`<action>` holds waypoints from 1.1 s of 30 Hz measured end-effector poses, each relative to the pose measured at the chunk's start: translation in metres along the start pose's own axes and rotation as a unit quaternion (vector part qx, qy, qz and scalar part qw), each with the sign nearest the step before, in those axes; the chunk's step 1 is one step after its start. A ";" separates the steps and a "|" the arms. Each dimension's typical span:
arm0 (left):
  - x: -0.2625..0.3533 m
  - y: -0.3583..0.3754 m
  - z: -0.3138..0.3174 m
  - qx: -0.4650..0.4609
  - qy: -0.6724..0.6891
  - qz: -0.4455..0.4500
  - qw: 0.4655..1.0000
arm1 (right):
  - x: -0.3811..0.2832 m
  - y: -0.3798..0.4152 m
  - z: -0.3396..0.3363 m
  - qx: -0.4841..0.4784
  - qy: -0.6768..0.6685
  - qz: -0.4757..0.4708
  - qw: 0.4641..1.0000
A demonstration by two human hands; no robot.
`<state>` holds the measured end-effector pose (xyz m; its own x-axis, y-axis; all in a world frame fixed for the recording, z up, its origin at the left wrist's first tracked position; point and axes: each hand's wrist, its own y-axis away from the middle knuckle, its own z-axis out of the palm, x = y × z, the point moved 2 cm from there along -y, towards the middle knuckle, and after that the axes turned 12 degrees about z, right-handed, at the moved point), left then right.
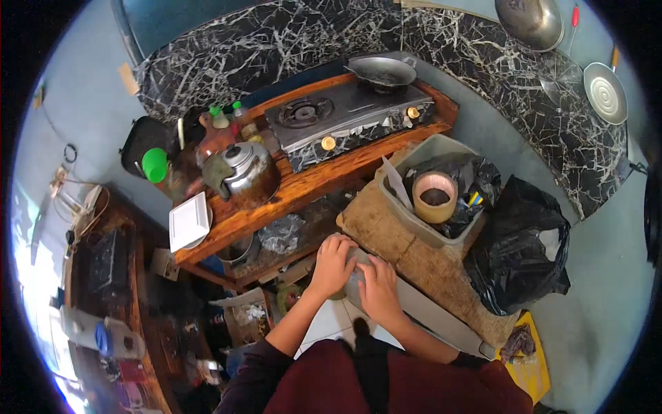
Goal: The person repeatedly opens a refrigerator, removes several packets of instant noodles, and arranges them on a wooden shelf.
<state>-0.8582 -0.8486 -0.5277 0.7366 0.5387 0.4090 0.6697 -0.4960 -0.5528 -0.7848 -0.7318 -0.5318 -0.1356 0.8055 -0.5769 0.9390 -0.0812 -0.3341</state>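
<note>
My left hand (332, 265) lies on the upper end of a long grey surface (431, 310), its fingers stretched forward and bent slightly. Close beside it, my right hand (379, 286) touches the same grey surface with its fingers apart. I see nothing held in either hand. A worn brown mat (420, 265) runs along the far side of the grey surface. On the mat stands a grey plastic tub (433, 234) holding a large roll of tape (436, 196) and black plastic. A black plastic bag (517, 252) slumps to the right of the tub.
A wooden counter (303, 181) carries a two-burner gas stove (352, 114), a pan (384, 71) and a metal kettle (249, 174). A white lidded container (190, 222) sits at its left end. A yellow object (531, 366) stands low on the right. Pans hang on the wall.
</note>
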 end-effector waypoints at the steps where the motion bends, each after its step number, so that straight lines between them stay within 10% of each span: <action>1: -0.007 -0.003 0.003 -0.006 0.007 0.015 1.000 | -0.005 -0.008 0.000 0.017 0.028 -0.006 0.999; 21: -0.061 -0.019 -0.012 -0.143 0.145 0.218 0.954 | -0.055 -0.042 0.060 0.236 0.151 0.280 0.918; 30: -0.050 0.096 -0.038 -0.425 0.444 0.248 0.749 | -0.144 0.079 0.075 0.178 0.052 0.391 0.901; 33: 0.004 0.136 -0.053 -0.428 0.518 0.296 0.679 | -0.173 0.138 0.058 0.308 0.205 0.427 0.825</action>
<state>-0.7590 -0.9502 -0.5632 0.2764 -0.4759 0.8349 -0.2892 -0.8697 -0.4000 -0.6499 -0.9164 -0.5218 0.7293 0.4207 -0.5395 0.2805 -0.9031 -0.3251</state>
